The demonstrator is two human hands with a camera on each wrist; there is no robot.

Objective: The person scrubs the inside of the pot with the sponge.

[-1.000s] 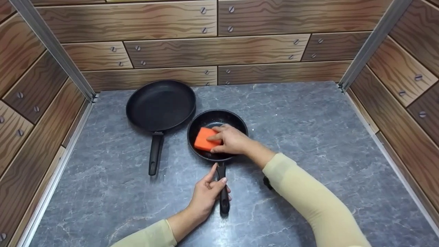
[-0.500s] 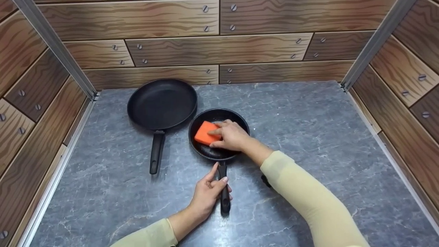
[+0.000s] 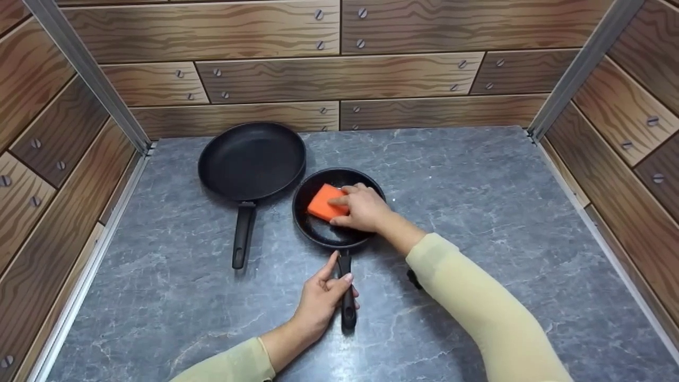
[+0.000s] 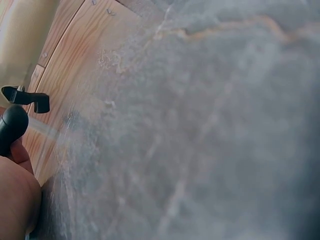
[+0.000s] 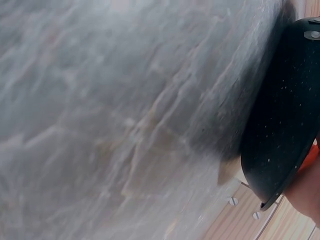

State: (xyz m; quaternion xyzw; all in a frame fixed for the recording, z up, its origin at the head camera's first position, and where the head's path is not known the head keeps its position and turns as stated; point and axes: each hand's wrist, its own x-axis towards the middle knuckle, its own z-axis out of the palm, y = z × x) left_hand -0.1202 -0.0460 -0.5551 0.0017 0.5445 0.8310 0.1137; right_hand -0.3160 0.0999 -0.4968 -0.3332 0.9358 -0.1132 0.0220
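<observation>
Speckled inside and dark, the smaller frying pan [image 3: 323,232] sits mid-table, its handle pointing toward the person. My left hand [image 3: 317,302] grips that handle, thumb on top and index finger stretched toward the pan's rim. Within the pan, my right hand [image 3: 366,209] holds an orange sponge [image 3: 322,204] against the bottom, fingers over its right side. The left wrist view catches the handle's end [image 4: 14,125] beside the hand. In the right wrist view the pan's outer wall [image 5: 282,110] hides most of the sponge and part of the hand.
A larger black frying pan [image 3: 252,162] stands at the back left, close to the smaller one, its handle [image 3: 243,236] also toward the person. Plank-patterned walls [image 3: 339,79] with metal corner posts enclose the grey marbled table [image 3: 477,180] on three sides.
My right hand has moved the sponge away from the person and then slightly right inside the pan. The left hand keeps its grip on the handle, and both pans stay in place.
</observation>
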